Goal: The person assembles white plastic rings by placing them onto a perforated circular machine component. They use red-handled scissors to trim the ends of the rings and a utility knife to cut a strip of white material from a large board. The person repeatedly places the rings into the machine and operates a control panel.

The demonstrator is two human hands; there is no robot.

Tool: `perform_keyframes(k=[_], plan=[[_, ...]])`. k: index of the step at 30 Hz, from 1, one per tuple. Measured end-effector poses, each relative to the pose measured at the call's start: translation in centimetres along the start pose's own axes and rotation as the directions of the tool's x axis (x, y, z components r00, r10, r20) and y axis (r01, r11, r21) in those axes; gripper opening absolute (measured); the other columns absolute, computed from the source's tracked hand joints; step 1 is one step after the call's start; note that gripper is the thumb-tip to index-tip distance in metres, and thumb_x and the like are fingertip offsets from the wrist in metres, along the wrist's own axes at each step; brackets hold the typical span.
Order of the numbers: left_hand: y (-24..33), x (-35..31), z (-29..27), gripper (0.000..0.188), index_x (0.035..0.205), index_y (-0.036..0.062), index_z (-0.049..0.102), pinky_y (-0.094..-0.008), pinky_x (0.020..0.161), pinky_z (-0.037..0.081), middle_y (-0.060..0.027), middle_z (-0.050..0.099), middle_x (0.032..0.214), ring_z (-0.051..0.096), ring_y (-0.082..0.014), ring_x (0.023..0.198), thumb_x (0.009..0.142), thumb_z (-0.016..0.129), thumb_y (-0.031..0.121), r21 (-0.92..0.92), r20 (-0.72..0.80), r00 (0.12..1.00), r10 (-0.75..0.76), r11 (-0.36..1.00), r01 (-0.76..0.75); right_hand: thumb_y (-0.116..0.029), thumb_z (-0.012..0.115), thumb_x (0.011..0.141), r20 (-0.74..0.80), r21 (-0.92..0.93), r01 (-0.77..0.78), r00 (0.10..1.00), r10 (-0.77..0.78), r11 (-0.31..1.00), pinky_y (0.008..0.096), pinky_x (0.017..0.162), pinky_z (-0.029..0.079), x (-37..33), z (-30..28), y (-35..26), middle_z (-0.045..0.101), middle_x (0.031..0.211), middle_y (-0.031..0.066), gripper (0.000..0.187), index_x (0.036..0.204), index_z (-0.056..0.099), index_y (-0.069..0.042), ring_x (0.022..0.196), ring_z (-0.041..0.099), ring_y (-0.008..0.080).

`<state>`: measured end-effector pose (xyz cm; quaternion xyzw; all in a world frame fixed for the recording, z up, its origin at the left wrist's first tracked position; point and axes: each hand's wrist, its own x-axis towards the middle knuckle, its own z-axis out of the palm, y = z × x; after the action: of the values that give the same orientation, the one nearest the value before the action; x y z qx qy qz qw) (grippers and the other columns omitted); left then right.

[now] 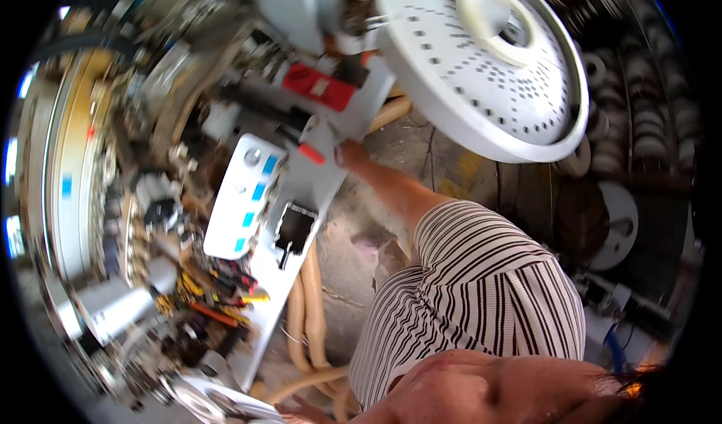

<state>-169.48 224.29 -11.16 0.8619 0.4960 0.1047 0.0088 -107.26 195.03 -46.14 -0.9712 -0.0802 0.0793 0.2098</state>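
My right arm stretches out to the edge of a grey-white workbench (350,123). My right hand (347,154) is at that edge, small and blurred; its fingers cannot be made out. Closest to it lies a tool with a red handle (310,153). My left hand (301,412) shows only in part at the lower edge of the picture, beside a white round-edged piece (218,400). Whether it touches that piece is unclear. On the bench are a long white panel (239,198) with blue squares and a black square part with a pale, toothed-looking rim (295,228).
A large white perforated disc (481,71) hangs at the upper right. A red box (319,87) lies at the bench's far end. Yellow- and red-handled hand tools (226,292) crowd the left. Beige hoses (312,311) run beneath the bench. Shelves of round discs (647,123) stand at right.
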Motion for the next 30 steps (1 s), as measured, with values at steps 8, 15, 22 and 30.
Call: perform_keyframes(k=[8, 15, 22, 30], plan=[[38.0, 11.0, 6.4, 0.052, 0.142, -0.001, 0.041, -0.0387, 0.097, 0.043, -0.018, 0.053, 0.128, 0.054, -0.0283, 0.115, 0.097, 0.062, 0.016, -0.734, 0.191, 0.789, 0.584, 0.619, -0.28, -0.016, 0.06, 0.086, 0.201, 0.8, 0.138, 0.855, -0.478, 0.583, 0.0357, 0.057, 0.049, -15.6, -31.4, -7.6, 0.061, 0.073, 0.0104, 0.022, 0.103, 0.055, -0.004, 0.061, 0.06, 0.0211], [72.5, 5.3, 1.8, 0.024, 0.118, 0.001, 0.062, -0.035, 0.086, 0.05, -0.0114, 0.064, 0.11, 0.062, -0.0225, 0.1, 0.094, 0.062, 0.008, -0.823, -0.182, 0.266, 0.947, 0.001, -0.568, -0.023, 0.059, 0.095, 0.242, 0.867, -0.17, 0.965, -0.098, 0.469, 0.0268, 0.056, 0.046, -15.0, -52.6, 9.1, 0.058, 0.079, 0.0022, 0.018, 0.099, 0.054, -0.006, 0.064, 0.053, 0.0089], [93.7, 0.6, 10.2, 0.049, 0.139, 0.0044, 0.047, -0.0374, 0.104, 0.044, -0.0175, 0.057, 0.128, 0.055, -0.0314, 0.124, 0.091, 0.054, -0.003, -0.882, -0.124, -0.057, 0.991, -0.136, -0.451, -0.019, 0.062, 0.092, 0.133, 0.955, -0.184, 0.966, 0.221, 0.231, 0.0257, 0.067, 0.05, -21.4, -51.9, 16.1, 0.063, 0.087, 0.0048, 0.015, 0.095, 0.058, -0.005, 0.078, 0.06, 0.0106], [101.1, -0.4, 13.6, 0.057, 0.139, 0.0095, 0.045, -0.0438, 0.105, 0.042, -0.0154, 0.057, 0.13, 0.051, -0.0356, 0.124, 0.085, 0.059, -0.002, -0.725, -0.174, -0.245, 0.954, -0.292, -0.624, -0.016, 0.064, 0.091, 0.126, 0.988, -0.15, 0.891, 0.437, 0.02, 0.025, 0.063, 0.047, -23.3, -51.5, 15.7, 0.061, 0.079, 0.0028, 0.012, 0.093, 0.059, -0.005, 0.07, 0.057, 0.0095]])
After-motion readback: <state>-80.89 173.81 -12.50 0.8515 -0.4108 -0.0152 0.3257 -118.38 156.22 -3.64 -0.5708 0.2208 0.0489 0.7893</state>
